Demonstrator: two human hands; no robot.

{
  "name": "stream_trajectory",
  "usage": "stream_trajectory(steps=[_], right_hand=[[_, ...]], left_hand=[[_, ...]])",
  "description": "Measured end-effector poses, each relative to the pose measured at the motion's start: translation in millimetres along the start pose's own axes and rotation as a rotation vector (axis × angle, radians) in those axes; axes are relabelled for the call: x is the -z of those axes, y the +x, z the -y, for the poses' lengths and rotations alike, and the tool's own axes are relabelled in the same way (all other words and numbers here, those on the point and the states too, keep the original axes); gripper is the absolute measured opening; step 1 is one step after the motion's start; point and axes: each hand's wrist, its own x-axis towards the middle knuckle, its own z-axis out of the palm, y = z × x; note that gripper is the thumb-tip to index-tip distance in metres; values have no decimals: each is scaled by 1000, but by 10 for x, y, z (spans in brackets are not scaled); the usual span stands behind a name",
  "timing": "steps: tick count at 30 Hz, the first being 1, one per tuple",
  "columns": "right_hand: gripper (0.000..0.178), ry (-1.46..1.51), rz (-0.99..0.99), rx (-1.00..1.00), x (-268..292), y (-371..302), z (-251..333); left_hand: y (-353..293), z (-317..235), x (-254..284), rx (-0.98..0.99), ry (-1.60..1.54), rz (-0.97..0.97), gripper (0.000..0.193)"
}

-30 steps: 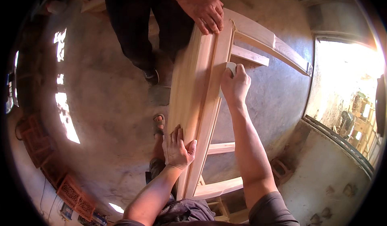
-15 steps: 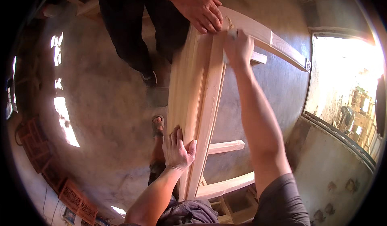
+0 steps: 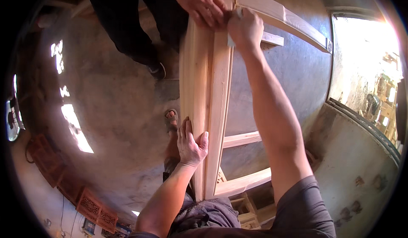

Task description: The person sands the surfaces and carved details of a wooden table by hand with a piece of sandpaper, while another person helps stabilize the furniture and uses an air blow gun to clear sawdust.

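A: What extends about the work?
B: Mottled grey floor (image 3: 119,110), stretching widely to the left of the wooden frame (image 3: 195,76). The frame runs away from the person's lap (image 3: 208,214), its long edges lengthwise — gaps part the rails (image 3: 293,23) on its right.

A: And its surface and setting?
B: Pale, grained faces, with a lengthwise groove (image 3: 209,80). A bright opening (image 3: 357,55) stands well to the frame's right.

A: How many rails, how many hands?
B: Four rails show at the frame's right side. Three hands can be counted. A co-worker's hand (image 3: 202,2) rests on the frame's far end, fingers slightly apart. The left hand (image 3: 192,148) lies on its near left part, fingers together — thumb set apart. The right hand (image 3: 246,27) is at its right edge, near the far end, fingers clamped on one pale flat piece (image 3: 230,41), partly hidden.
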Motion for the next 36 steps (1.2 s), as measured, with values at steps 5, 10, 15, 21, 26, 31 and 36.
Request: stream_trajectory(steps=[5,10,15,21,26,31,36], right_hand=[[9,173,42,106,323,-1707,-336],[15,228,166,-61,988,-3792,-586],[11,298,14,33,631,-3123,-510],[11,149,-1,-45,170,-1231,-306],[8,284,-61,35,371,-2600,-610],[13,328,125,-103,1321,-4989,-870],[12,319,339,-391,2028,-6366,-1005]], left_hand=[[27,54,12,24,-2,11,69],[-68,37,-27,111,-33,25,67],[-173,178,-57,241,-9,78,68],[-21,-69,-24,307,-116,110,64],[-17,-105,-39,198,-95,16,50],[-32,-105,-39,210,30,8,67],[-125,-193,-19,-341,391,-106,71]])
